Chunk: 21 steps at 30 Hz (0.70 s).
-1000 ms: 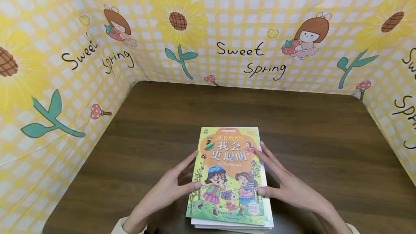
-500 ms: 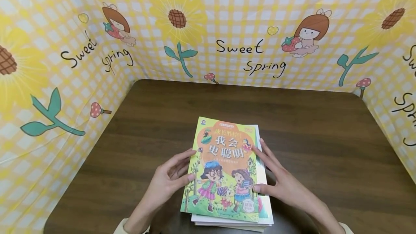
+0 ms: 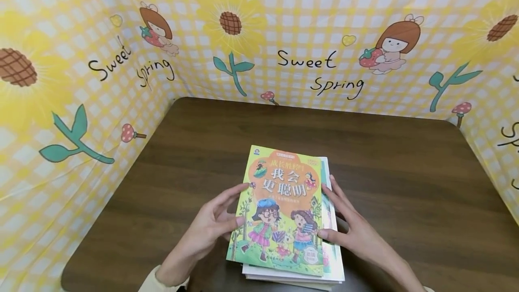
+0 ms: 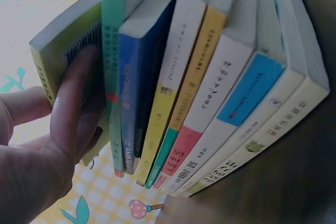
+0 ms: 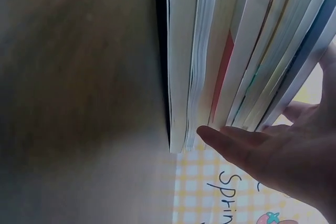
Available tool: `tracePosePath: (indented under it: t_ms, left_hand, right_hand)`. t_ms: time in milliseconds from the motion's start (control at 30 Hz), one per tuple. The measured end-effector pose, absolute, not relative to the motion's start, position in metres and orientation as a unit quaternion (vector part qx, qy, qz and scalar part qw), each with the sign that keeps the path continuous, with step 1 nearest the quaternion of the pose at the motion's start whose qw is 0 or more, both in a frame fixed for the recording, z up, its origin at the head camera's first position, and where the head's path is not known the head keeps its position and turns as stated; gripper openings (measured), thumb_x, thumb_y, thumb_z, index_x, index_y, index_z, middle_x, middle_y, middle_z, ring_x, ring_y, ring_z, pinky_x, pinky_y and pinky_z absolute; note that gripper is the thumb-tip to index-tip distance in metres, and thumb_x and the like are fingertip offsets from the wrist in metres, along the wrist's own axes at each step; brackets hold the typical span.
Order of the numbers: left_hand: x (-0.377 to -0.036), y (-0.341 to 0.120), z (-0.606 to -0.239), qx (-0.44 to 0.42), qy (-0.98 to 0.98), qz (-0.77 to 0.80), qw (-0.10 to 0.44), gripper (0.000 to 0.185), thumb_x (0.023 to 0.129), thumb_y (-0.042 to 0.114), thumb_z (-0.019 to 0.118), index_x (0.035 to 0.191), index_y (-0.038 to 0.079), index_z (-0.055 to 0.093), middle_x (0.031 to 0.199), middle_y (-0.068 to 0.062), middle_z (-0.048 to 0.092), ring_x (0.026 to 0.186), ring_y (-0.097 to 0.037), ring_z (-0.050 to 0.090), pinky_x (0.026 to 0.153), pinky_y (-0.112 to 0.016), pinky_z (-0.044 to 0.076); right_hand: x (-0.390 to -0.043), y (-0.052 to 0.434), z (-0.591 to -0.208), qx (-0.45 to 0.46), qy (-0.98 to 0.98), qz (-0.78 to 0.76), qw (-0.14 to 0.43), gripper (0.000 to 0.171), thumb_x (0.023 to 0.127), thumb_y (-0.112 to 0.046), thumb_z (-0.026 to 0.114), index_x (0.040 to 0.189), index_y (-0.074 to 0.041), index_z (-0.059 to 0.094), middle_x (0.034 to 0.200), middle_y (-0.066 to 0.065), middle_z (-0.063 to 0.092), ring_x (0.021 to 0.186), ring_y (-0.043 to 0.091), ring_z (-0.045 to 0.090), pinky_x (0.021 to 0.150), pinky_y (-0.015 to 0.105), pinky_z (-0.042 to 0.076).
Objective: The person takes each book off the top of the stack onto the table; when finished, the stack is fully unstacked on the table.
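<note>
A yellow-green children's book (image 3: 284, 208), with two cartoon children on its cover, lies tilted over a stack of books (image 3: 335, 260). My left hand (image 3: 207, 226) grips its left edge, thumb on the cover. In the left wrist view, the fingers (image 4: 73, 90) reach under the book, against its barcoded back cover (image 4: 42, 59), and a gap separates it from the green spine (image 4: 113, 72) below. My right hand (image 3: 358, 233) has its thumb at the book's right edge. Its fairly straight fingers (image 5: 226, 145) lie along the page edges of the stack (image 5: 210, 77).
The stack holds several paperbacks of varied thickness, spines to the left. Beneath it is a dark brown wooden table (image 3: 300, 125). A yellow checked cloth (image 3: 300, 21) with flower and cartoon prints encloses the table's back and sides.
The top book has risen a little and shifted left, turning slightly off the stack, and more of the book beneath shows on the right. Both hands remain at its sides; the camera has shifted slightly.
</note>
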<state>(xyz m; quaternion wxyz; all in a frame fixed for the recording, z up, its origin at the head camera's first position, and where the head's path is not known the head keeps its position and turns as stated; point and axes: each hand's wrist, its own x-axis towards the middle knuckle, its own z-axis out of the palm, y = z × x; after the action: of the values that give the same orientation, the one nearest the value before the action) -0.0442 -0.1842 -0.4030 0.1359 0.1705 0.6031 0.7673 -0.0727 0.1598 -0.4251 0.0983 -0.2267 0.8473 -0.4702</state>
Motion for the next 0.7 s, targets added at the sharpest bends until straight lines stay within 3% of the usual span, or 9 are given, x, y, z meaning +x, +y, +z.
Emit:
tracePosePath:
  t_ms: [167,433,700]
  left_hand:
    - [-0.055,-0.197,-0.395,0.156,0.611,0.767,0.121,0.067,0.089,-0.009,0.058,0.149,-0.001,0.029,0.157,-0.024,0.013,0.073,-0.012,0.066,0.047,-0.017,0.045]
    - [-0.082,-0.232,-0.380,0.115,0.614,0.773,0.110,0.067,0.092,-0.008,0.054,0.152,0.006,0.027,0.153,-0.022,0.026,0.080,-0.021,0.070,0.054,-0.027,0.055]
    - [-0.117,-0.274,-0.359,0.033,0.619,0.782,0.064,0.069,0.090,-0.011,0.056,0.151,0.010,0.031,0.154,-0.017,0.026,0.075,-0.016,0.068,0.054,-0.025,0.055]
  right_hand:
    - [-0.071,0.161,-0.425,-0.215,0.829,-0.503,0.116,0.086,0.087,-0.024,0.073,0.154,-0.037,0.019,0.162,-0.002,-0.005,0.142,0.042,0.014,0.095,0.064,0.039]
    - [-0.070,0.162,-0.424,-0.188,0.830,-0.507,0.133,0.088,0.086,-0.025,0.073,0.153,-0.040,0.018,0.162,0.000,-0.006,0.137,0.050,0.024,0.093,0.067,0.039]
    - [-0.070,0.156,-0.425,-0.188,0.834,-0.498,0.145,0.087,0.086,-0.030,0.072,0.153,-0.041,0.017,0.162,0.002,-0.005,0.139,0.050,0.017,0.093,0.068,0.039]
